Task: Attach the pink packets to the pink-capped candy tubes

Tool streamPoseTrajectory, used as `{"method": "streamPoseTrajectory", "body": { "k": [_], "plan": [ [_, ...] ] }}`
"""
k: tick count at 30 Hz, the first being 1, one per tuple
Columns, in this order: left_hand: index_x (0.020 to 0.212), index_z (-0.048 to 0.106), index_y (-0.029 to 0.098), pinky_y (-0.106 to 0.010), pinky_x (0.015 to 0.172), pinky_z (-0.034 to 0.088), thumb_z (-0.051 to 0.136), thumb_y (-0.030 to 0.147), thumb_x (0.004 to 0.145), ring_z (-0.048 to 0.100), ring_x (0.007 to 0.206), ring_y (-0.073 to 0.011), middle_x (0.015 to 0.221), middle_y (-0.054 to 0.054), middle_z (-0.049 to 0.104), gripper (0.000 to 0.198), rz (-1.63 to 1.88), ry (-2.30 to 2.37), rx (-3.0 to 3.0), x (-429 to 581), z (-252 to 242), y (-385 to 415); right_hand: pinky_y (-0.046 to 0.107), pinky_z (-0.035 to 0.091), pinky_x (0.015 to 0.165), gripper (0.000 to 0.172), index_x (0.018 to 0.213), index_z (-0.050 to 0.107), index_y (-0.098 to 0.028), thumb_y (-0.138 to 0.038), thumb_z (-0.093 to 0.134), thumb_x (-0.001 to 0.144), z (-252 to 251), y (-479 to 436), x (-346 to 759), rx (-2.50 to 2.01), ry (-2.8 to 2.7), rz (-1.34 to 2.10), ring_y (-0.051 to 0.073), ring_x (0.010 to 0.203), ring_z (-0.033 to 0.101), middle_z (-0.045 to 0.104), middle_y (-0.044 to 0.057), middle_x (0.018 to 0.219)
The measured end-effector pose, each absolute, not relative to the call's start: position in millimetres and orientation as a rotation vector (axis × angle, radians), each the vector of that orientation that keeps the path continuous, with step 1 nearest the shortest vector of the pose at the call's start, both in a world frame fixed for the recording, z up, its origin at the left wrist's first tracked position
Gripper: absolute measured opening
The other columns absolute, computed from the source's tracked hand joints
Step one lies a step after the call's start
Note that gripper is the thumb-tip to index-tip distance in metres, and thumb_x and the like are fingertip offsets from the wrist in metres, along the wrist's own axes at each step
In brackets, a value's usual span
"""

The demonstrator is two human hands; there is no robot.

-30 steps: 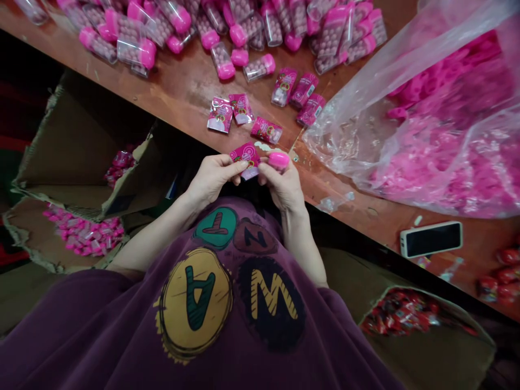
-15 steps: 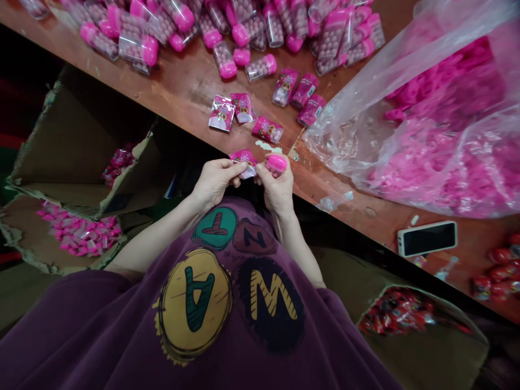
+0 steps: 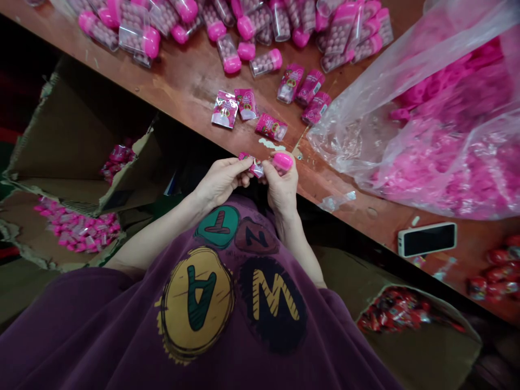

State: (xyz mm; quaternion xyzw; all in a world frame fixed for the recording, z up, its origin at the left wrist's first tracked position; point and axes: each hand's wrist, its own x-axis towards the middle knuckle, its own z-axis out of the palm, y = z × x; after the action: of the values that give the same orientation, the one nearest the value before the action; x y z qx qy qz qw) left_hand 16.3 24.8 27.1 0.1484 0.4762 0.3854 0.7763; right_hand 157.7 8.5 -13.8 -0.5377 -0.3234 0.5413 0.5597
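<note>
**At near edge of surface: small pink pkt btwn both hands, pink-capped container in R**

L hand [image 3: 223,181] pinches the printed pink pkt [image 3: 255,167] btwn thumb & fingers, just off the edge of the red-brown surface [image 3: 182,92]. R hand [image 3: 283,184] is curled round a pink-capped container [image 3: 283,161], cap up top; its body mostly hidden by fingers, contents can't be seen. R thumb tip is right at the pkt's other end; can't tell if touching.

Just beyond hands: three flat pink sleeves [image 3: 224,110], lying loose, can't tell if anything's in them. To their R, three pink-wrapped pcs [image 3: 290,84] side by side, fuller in shape, contents unclear.

Far side of surface: big heap of clear tubes [image 3: 266,62] w/ pink caps, full of small pale-pink balls, most lying at odd angles.

R side: large see-through plastic bag [image 3: 337,135], open toward the far side, w/ lots of bright pink plastic pcs [image 3: 439,168] inside. Nearer: white-edged phone [image 3: 427,239], screen dark; red-wrapped items [image 3: 499,271] at far R.

Below surface: L, torn-edged carton [image 3: 69,124] w/ a few pink wrapped items [image 3: 117,162]; under it, second carton [image 3: 24,216] w/ many small pink pcs [image 3: 81,227]. Lower R, carton [image 3: 418,357] holding glossy red pkts [image 3: 402,311].
</note>
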Motion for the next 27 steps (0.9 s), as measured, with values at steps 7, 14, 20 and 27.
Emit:
{"method": "streamPoseTrajectory", "body": {
  "k": [7,14,20,27],
  "plan": [
    [0.071,0.069,0.012,-0.021,0.054,0.044,0.088,0.030,0.083,0.054,0.053,-0.0057,0.065,0.000,0.064,0.029,0.962,1.068,0.329,11.2,16.3,24.6,0.022,0.045,0.053,0.041,0.102,0.057,-0.026,-0.060,0.075,0.089,-1.9,11.2,163.9,-1.200,-0.634,1.485,0.007,0.053,0.047,0.058,-0.008,0.070],
    [0.068,0.066,0.014,-0.021,0.053,0.043,0.092,0.035,0.079,0.052,0.051,-0.0052,0.061,0.001,0.063,0.036,1.024,1.168,0.270,10.2,11.3,27.9,0.031,0.057,0.066,0.052,0.131,0.061,-0.032,-0.065,0.057,0.092,6.7,0.2,171.5,-1.140,-0.758,1.551,0.014,0.073,0.060,0.067,0.003,0.106],
    [0.067,0.066,0.014,-0.021,0.053,0.042,0.090,0.037,0.081,0.052,0.050,-0.0047,0.062,0.001,0.063,0.037,1.057,1.260,0.298,14.8,14.8,28.0,0.027,0.056,0.065,0.055,0.144,0.060,-0.035,-0.060,0.062,0.095,1.6,-9.7,167.4,-1.236,-0.845,1.575,0.014,0.079,0.059,0.064,0.001,0.103],
    [0.066,0.068,0.015,-0.021,0.053,0.042,0.089,0.043,0.081,0.052,0.051,-0.0051,0.064,0.000,0.065,0.039,1.118,1.293,0.401,16.3,11.2,24.5,0.031,0.059,0.082,0.061,0.137,0.061,-0.032,-0.061,0.079,0.086,-3.5,-9.5,158.3,-1.387,-0.978,1.284,0.014,0.087,0.065,0.067,0.001,0.101]
  ]
}}
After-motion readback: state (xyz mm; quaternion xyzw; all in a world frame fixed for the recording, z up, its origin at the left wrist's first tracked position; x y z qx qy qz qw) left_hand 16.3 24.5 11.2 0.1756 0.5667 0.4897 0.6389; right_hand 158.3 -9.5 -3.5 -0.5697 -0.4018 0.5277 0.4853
